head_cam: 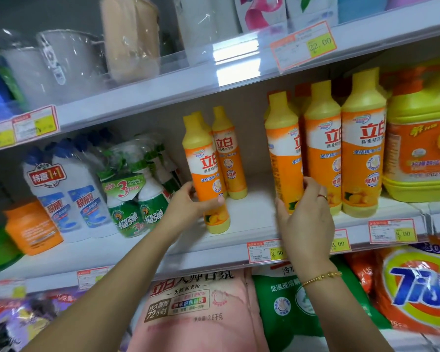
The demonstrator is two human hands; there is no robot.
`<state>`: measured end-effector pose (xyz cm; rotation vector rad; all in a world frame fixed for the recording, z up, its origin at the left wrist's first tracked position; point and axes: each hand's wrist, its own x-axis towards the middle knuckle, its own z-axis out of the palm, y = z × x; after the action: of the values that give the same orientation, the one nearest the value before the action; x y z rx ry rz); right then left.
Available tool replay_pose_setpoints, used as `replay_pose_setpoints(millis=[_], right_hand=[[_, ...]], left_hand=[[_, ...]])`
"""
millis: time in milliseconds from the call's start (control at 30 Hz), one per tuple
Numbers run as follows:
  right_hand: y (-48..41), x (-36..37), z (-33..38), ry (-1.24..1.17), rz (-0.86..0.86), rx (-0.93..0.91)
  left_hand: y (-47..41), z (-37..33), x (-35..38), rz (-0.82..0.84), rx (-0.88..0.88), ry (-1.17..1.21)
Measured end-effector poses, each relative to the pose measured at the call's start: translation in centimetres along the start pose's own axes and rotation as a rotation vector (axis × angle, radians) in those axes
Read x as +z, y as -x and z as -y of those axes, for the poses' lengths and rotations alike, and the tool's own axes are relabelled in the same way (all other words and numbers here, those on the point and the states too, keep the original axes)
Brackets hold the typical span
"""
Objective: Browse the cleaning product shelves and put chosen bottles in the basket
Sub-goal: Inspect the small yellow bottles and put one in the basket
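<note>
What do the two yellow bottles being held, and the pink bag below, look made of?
The small bottle in the left hand and tall bottle in the right hand: likely opaque yellow plastic, smooth, with glossy printed orange labels. The pink bag: probably soft plastic film, judging by its creases and faint sheen.

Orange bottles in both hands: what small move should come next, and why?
Probably draw both bottles straight back off the shelf. The left hand grips the smaller orange bottle low down, the right hand grips the taller orange bottle, and both bottles are over the shelf, close beside their neighbours. They would have to come clear of it before going anywhere else.
</note>
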<state>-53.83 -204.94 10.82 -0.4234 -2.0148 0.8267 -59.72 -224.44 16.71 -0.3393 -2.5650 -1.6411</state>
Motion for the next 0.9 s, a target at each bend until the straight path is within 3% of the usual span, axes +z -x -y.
replay_pose_setpoints(millis=[333, 900], right_hand=[[-0.1, 0.4, 0.6, 0.089, 0.123, 0.062], [-0.4, 1.2, 2.1, 0.063, 0.398, -0.078]], left_hand=[[0.2, 1.0, -0.6, -0.198, 0.034, -0.066], [-3.0, 3.8, 1.2, -0.450, -0.049, -0.338]])
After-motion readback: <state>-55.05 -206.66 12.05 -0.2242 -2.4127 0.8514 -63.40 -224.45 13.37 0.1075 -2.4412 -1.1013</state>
